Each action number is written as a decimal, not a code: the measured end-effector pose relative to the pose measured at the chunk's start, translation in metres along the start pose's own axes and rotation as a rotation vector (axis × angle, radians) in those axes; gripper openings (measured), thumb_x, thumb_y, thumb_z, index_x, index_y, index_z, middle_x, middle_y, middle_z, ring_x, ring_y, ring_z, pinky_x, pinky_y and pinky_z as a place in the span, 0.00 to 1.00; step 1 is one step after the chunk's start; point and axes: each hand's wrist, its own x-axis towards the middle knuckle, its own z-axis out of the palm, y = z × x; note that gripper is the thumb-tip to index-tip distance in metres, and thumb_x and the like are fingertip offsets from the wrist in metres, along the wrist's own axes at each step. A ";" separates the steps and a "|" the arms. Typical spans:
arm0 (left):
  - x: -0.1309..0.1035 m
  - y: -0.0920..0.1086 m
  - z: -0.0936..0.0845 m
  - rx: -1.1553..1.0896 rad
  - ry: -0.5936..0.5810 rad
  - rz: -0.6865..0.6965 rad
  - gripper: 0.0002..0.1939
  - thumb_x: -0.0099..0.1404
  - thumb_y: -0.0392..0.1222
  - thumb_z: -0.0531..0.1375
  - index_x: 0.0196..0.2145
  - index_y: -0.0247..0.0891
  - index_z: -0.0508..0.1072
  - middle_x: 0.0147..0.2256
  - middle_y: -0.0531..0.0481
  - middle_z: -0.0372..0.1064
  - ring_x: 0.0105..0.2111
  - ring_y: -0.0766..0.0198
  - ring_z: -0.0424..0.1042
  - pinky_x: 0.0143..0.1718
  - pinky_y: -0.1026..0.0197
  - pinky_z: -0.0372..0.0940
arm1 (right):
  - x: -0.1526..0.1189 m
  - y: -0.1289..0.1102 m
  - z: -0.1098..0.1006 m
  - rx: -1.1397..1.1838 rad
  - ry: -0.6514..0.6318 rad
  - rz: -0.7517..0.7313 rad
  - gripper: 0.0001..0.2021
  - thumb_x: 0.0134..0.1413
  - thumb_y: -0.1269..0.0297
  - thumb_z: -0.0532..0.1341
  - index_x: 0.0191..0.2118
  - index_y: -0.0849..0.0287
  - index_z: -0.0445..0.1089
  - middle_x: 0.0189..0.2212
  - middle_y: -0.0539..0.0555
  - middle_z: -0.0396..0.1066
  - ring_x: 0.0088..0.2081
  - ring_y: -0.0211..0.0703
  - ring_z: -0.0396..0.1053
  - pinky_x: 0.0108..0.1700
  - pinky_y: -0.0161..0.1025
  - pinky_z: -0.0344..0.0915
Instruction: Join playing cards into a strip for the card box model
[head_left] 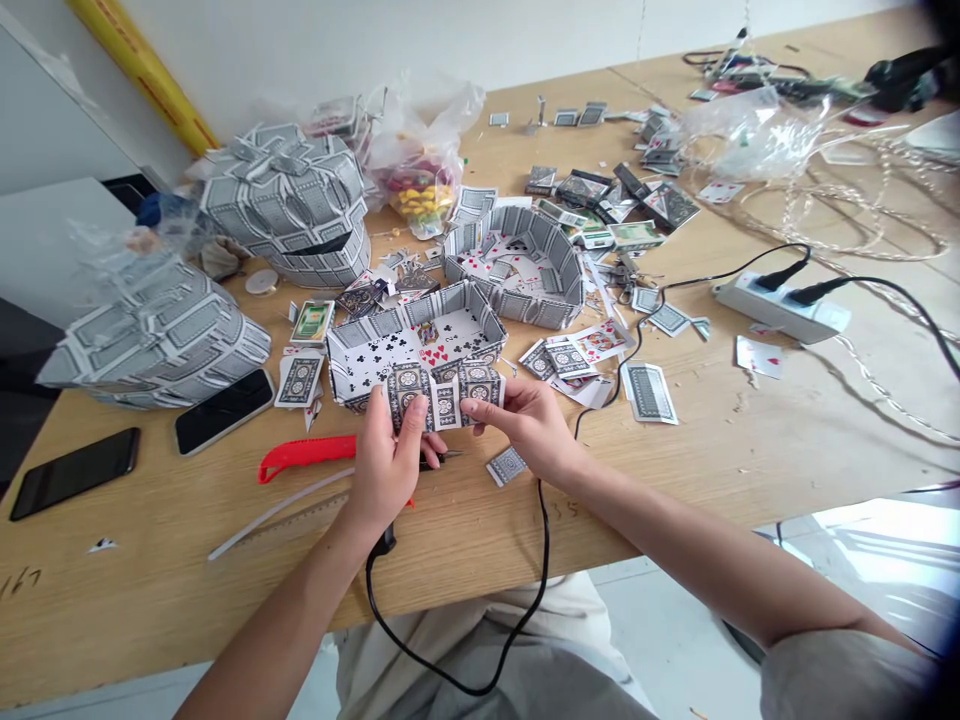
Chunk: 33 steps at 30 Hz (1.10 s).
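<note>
My left hand [390, 455] and my right hand [525, 420] together pinch a strip of folded playing cards [444, 392] with patterned backs, held just above the wooden table [675, 480]. The left thumb presses its left part, the right fingertips hold its right end. Right behind the strip sits a small open box made of playing cards [416, 345], faces showing inside. A second curved card tray [517, 265] stands further back. A black cable [544, 540] runs under my hands and off the table's front edge.
Two large domed card structures [289, 200] [161, 335] stand at the left. Two dark phones [75, 472] [225, 410], a red knife handle [307, 457] and a clear ruler [277, 510] lie front left. A white power strip [780, 305], loose cards and plastic bags [424, 140] fill the back.
</note>
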 end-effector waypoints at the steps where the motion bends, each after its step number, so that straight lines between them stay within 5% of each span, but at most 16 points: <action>1: 0.000 -0.001 0.000 0.006 0.001 0.000 0.20 0.75 0.61 0.61 0.42 0.43 0.60 0.28 0.56 0.70 0.20 0.65 0.76 0.17 0.65 0.72 | 0.000 0.000 0.001 0.001 0.003 0.001 0.18 0.48 0.49 0.80 0.30 0.60 0.81 0.28 0.52 0.78 0.28 0.39 0.69 0.33 0.37 0.68; 17: -0.002 -0.003 0.004 0.014 -0.017 -0.005 0.20 0.74 0.61 0.62 0.43 0.43 0.63 0.30 0.53 0.75 0.20 0.63 0.76 0.16 0.64 0.71 | -0.005 -0.008 0.011 0.016 -0.009 0.015 0.20 0.47 0.49 0.80 0.27 0.60 0.78 0.24 0.51 0.75 0.26 0.38 0.68 0.32 0.37 0.69; 33: 0.000 0.007 -0.003 0.005 -0.010 -0.005 0.19 0.74 0.60 0.63 0.40 0.42 0.64 0.21 0.58 0.73 0.15 0.65 0.72 0.16 0.66 0.67 | 0.000 -0.007 0.006 0.055 -0.065 0.029 0.17 0.48 0.50 0.80 0.31 0.59 0.82 0.29 0.51 0.79 0.30 0.39 0.72 0.37 0.39 0.76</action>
